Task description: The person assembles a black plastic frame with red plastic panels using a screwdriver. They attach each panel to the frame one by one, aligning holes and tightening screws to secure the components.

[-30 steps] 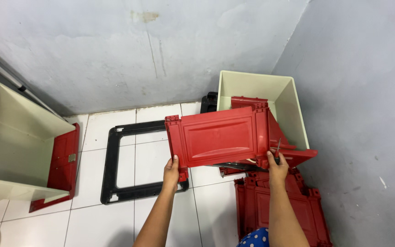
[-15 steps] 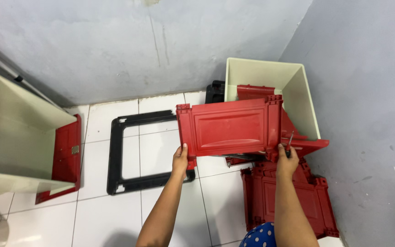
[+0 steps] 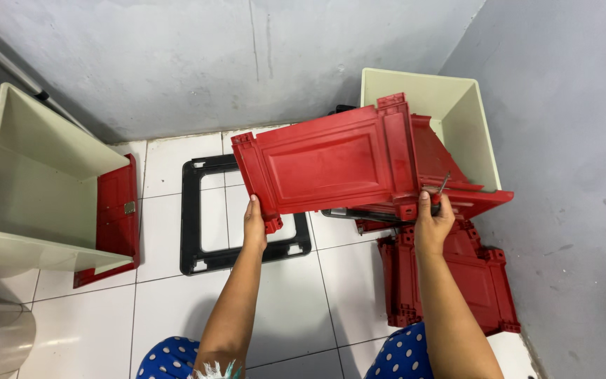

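**Holding the red panels steady over the tiles**

Above the white tiled floor (image 3: 177, 309), near its right-hand wall, we hold a red plastic panel (image 3: 324, 165) up in the air, tilted, with a second red panel (image 3: 450, 175) meeting it at its right end. Our left hand (image 3: 254, 228) is closed on the lower left edge of the front panel, thumb on the face. Our right hand (image 3: 431, 224) is clamped at the lower right corner where the two panels join, and a thin metal pin (image 3: 443, 184) stands up just above it.

To do this well, we judge that both grips should stay near the bottom corners so the panel does not swing, and the joint by the right hand needs watching, since it looks only loosely engaged.

Under the panels a black frame (image 3: 191, 210) lies flat on the floor, and more red panels (image 3: 471, 288) are stacked by the right wall. A cream bin (image 3: 457, 119) stands in the far right corner; another cream bin (image 3: 29, 189) sits at the left edge.
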